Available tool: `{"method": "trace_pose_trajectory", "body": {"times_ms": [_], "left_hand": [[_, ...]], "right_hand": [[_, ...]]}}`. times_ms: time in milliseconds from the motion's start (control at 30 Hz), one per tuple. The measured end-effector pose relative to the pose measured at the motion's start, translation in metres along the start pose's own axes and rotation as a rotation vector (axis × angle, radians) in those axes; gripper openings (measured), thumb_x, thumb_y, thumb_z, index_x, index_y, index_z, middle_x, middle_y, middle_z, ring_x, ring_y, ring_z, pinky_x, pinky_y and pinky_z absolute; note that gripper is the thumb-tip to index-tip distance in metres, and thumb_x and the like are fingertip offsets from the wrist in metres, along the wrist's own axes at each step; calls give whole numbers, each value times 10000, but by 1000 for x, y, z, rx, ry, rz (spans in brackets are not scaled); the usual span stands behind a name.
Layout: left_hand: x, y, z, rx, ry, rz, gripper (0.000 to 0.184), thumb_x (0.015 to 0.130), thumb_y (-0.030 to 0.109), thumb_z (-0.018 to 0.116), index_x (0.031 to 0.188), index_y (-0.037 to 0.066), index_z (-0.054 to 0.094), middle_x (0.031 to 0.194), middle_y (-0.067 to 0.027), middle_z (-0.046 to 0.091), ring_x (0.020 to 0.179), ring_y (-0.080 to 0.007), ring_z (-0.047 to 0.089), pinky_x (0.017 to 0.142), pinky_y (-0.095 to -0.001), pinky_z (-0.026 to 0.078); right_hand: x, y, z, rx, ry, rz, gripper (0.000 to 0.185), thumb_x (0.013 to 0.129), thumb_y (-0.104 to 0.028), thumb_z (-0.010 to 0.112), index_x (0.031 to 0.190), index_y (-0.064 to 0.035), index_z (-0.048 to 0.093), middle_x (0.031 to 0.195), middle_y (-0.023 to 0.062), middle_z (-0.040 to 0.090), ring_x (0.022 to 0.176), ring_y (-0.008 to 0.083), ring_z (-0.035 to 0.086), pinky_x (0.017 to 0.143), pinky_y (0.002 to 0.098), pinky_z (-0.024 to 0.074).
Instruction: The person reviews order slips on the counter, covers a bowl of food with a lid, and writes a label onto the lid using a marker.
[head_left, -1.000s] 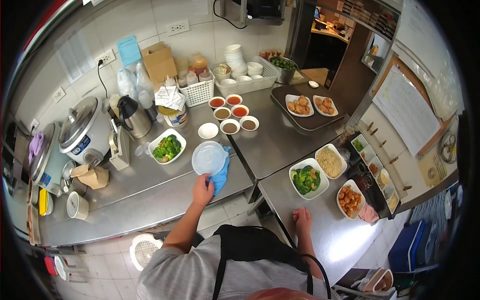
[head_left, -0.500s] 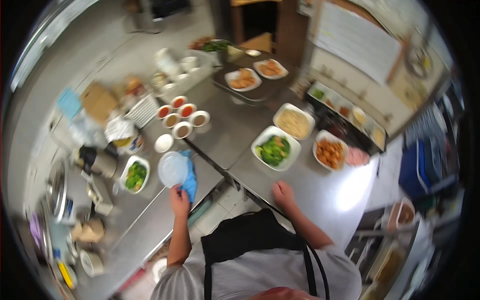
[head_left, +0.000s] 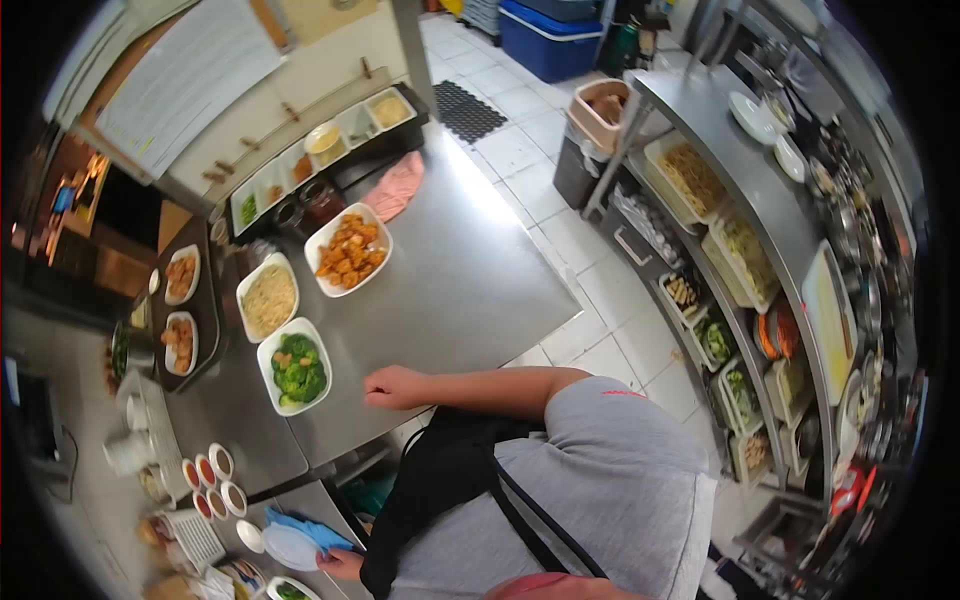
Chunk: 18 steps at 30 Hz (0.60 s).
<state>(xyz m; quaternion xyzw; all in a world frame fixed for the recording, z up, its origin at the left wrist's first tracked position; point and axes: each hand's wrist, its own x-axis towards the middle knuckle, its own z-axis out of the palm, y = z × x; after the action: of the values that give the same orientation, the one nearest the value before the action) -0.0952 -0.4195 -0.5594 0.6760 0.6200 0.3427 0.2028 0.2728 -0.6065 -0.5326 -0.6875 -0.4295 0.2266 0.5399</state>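
Note:
My left hand [head_left: 340, 564], at the bottom, has its fingers closed at the edge of a pale round lid [head_left: 288, 548]. A blue cloth [head_left: 312, 529] lies against the lid, partly beneath it. My right hand [head_left: 393, 388] is a closed fist over the steel table [head_left: 430, 320], with nothing visible in it. Just left of that fist stands a white square dish [head_left: 266, 367] of broccoli [head_left: 300, 372]. Behind it are a dish of pale noodles or rice [head_left: 268, 300] and a dish of browned, sauced chunks [head_left: 350, 248].
Sauce cups [head_left: 234, 497] stand lower left. A dark tray [head_left: 207, 300] carries two dishes of fried pieces. A condiment rack [head_left: 325, 150] and pink cloth [head_left: 397, 187] sit at the back. Right, across the tiled floor [head_left: 590, 270], are steel shelves [head_left: 720, 110] with food tubs.
The view has swung right, bringing the shelves and floor into sight. My left hand stays at the lid's edge, now low in view. My right hand is still a fist by the broccoli.

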Motion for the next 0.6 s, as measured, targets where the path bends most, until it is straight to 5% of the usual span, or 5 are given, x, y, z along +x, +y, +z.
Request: {"method": "trace_pose_trajectory", "body": {"times_ms": [333, 600], "left_hand": [[1, 31, 35, 37, -6, 128, 334, 746, 104, 452, 1058, -13, 435, 961, -194, 487, 875, -293, 474, 791, -363, 377], [-2, 39, 42, 25, -27, 178, 355, 752, 111, 451, 1078, -28, 422, 1014, -207, 465, 935, -311, 453, 834, -370, 355]], "right_hand": [[-103, 34, -128, -222, 762, 257, 136, 729, -196, 505, 732, -61, 524, 681, 112, 541, 631, 284, 525, 562, 361, 424], [-77, 24, -141, -526, 701, 233, 112, 723, -189, 516, 699, -80, 520, 665, 69, 539, 622, 257, 527, 542, 348, 424]]}}
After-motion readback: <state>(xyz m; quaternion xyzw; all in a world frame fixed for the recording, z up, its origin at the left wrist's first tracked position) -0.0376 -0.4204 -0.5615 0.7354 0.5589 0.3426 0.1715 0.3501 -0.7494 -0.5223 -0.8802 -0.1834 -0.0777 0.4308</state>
